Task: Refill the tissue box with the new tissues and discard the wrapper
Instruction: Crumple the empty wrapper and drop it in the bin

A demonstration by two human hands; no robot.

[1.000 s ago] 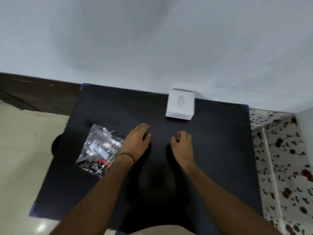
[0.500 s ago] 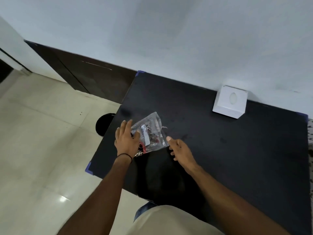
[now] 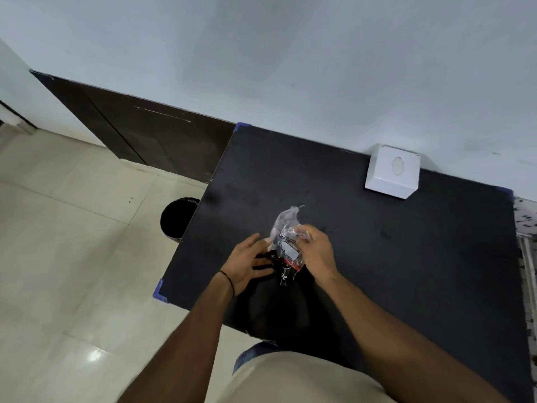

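Note:
A crumpled clear plastic wrapper (image 3: 286,242) with black and red print is lifted off the black table (image 3: 406,257) near its front left. My right hand (image 3: 315,253) is shut on the wrapper's right side. My left hand (image 3: 250,264) touches its lower left part, fingers curled on it. A white tissue box (image 3: 392,171) with an oval slot on top stands at the table's back edge against the wall, well away from both hands.
A black round bin (image 3: 177,216) stands on the tiled floor just left of the table, partly under its edge. A dark brown panel (image 3: 139,135) runs along the wall's base on the left. A flower-patterned surface (image 3: 527,228) borders the table's right side.
My right hand has closed on the wrapper, which has been raised and bunched up between both hands. The view has swung a little further left.

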